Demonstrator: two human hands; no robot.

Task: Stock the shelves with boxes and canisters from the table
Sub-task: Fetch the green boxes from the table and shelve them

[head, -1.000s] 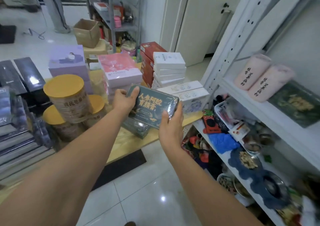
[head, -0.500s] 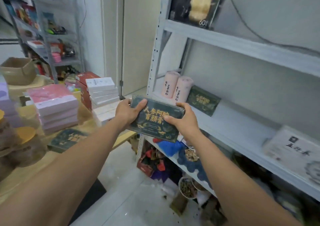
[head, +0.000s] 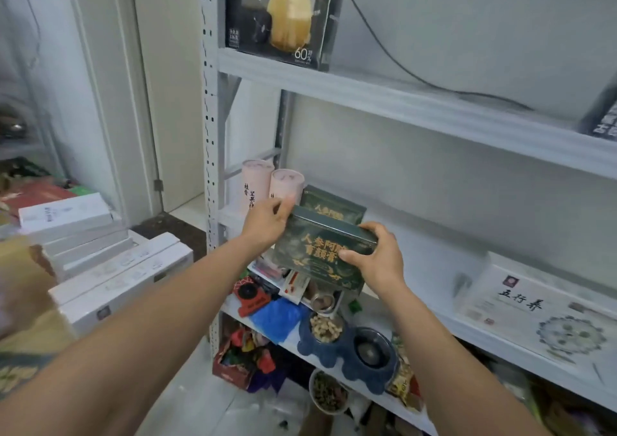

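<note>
1. A green box point(head: 320, 258) is held up at the front of the middle shelf point(head: 434, 245).
2. Its ends are gripped by the left hand point(head: 265, 225) and the right hand point(head: 375, 257).
3. Another green box point(head: 334, 203) and two pink cans point(head: 255, 185) are stood just behind it.
4. Pale bits are seen in a blue bowl point(head: 309, 344) one shelf down.
</note>
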